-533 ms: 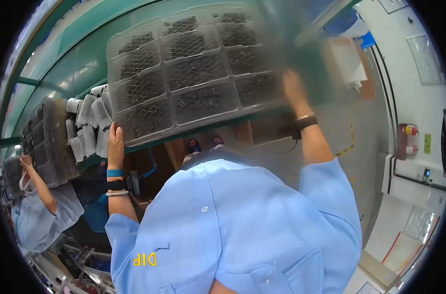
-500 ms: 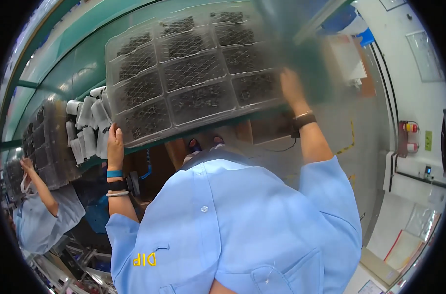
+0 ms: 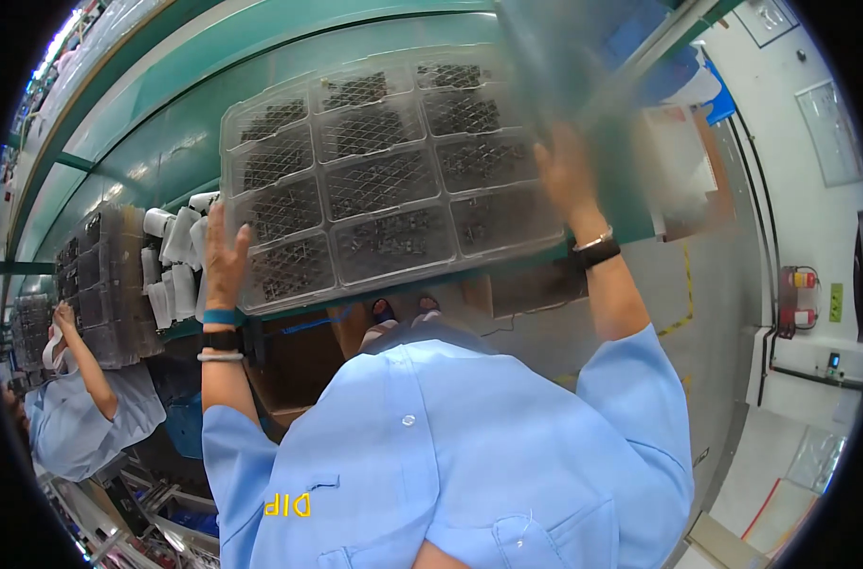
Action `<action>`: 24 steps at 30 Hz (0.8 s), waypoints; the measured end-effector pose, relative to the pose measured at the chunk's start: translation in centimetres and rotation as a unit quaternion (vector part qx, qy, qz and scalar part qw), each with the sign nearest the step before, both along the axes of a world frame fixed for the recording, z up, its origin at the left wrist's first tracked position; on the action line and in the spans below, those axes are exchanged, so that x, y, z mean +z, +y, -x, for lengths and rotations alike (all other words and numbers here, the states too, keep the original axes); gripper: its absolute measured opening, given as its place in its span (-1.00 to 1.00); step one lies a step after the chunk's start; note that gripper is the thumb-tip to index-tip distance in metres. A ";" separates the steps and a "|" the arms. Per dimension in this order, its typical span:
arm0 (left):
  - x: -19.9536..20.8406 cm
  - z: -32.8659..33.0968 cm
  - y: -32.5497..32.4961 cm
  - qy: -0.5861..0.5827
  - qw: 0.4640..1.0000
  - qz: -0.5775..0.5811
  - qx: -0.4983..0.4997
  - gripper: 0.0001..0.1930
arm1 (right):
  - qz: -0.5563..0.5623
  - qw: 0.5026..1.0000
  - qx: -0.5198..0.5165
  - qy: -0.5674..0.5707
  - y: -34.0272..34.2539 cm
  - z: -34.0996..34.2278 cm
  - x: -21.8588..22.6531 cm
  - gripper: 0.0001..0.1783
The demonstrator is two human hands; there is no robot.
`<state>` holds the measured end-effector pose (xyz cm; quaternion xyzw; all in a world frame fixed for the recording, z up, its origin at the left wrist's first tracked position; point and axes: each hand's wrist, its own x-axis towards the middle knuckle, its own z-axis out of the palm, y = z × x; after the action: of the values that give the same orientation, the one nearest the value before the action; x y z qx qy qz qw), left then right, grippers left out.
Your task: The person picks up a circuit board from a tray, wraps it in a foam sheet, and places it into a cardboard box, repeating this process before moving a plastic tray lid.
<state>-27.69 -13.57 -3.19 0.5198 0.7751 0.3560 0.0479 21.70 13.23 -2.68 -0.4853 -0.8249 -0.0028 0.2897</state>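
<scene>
A clear plastic tray point(image 3: 388, 284) with several compartments lies on the green bench. Small dark parts point(image 3: 379, 185) fill its compartments, under a crosshatched pattern in most of them. Beside the tray's left edge, my left hand point(image 3: 227, 264) is open, thumb and fingers apart. My right hand point(image 3: 566, 180) is by the right edge, fingers stretched out and thumb apart. A hazy patch blurs its fingertips, so whether they touch the tray is hard to see.
White rolled pieces point(image 3: 177, 248) are heaped left of the tray. Beyond them stand stacked clear trays point(image 3: 118, 284), where a co-worker's hand point(image 3: 64, 318) reaches. A white box point(image 3: 678, 161) is on the right. An open cardboard box point(image 3: 303, 375) sits below the bench edge.
My left hand has come off the tray's left corner and opened. My right hand has shifted slightly up along the right edge. The tray sits slightly lower and farther right in view.
</scene>
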 end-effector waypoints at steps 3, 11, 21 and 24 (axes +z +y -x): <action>-1.2 0.3 1.6 0.171 0.980 0.089 -0.042 -0.34 | -0.009 0.997 0.030 -0.066 2.2 2.2 -0.7 -0.42; -2.1 -2.8 3.7 0.210 0.957 0.202 -0.004 -0.34 | 0.018 0.985 0.063 -0.160 5.3 1.6 -5.4 -0.40; 1.7 2.0 -0.7 -0.013 1.000 0.009 -0.013 -0.41 | 0.079 0.973 0.212 -0.051 -3.5 10.1 6.8 -0.43; 0.1 7.2 -4.1 -0.170 0.980 -0.078 0.065 -0.50 | 0.074 0.953 0.278 -0.096 -8.2 15.3 5.5 -0.41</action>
<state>-34.92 -17.64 -3.10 0.4026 0.7576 0.5007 0.1147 6.36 5.06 2.86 -0.2542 -0.9491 0.0921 0.1618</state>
